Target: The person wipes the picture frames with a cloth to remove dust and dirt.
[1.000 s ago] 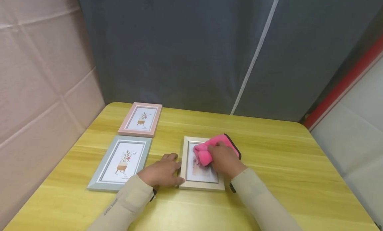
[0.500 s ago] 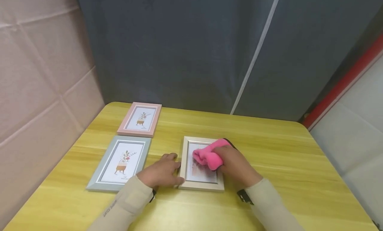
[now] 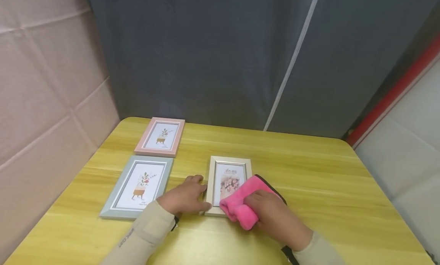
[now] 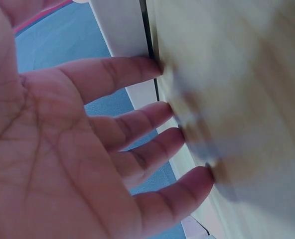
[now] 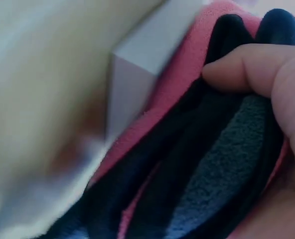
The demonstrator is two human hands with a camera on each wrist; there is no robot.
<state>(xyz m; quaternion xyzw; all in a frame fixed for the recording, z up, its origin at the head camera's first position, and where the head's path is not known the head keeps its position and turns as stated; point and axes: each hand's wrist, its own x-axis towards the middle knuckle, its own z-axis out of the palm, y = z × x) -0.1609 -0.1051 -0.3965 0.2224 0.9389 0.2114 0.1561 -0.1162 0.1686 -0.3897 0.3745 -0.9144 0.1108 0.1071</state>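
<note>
Dark grey backdrop [image 3: 209, 58] is standing behind the wood-grain table [image 3: 330, 188]. From this spot in the room, I am seeing a beige frame [image 3: 222, 177] lying flat on the table, picture side up. Left hand [image 3: 185, 196], fingers apart, is resting beside its left edge, the thumb touching it close to the near left corner. Right hand [image 3: 275, 215] is pinching a pink cloth [image 3: 240, 200], which is covering the near right corner.

Handling, by judgement: the cloth is looking soft, light and pliable; its bunched part is offering the surest hold. The frame is looking stiff and fairly light, possibly with a slick, fragile front; its outer rails are therefore serving as the proper grip points.

Markings: the flower print [image 3: 231, 185] is carrying a heading in looped letters, not legible. A blue frame [image 3: 139, 188] and, beyond it, a pink frame [image 3: 161, 137] are lying to the left, their captions being too small to read. Dark lettering is running along the left sleeve [image 3: 144, 230], likewise illegible.
</note>
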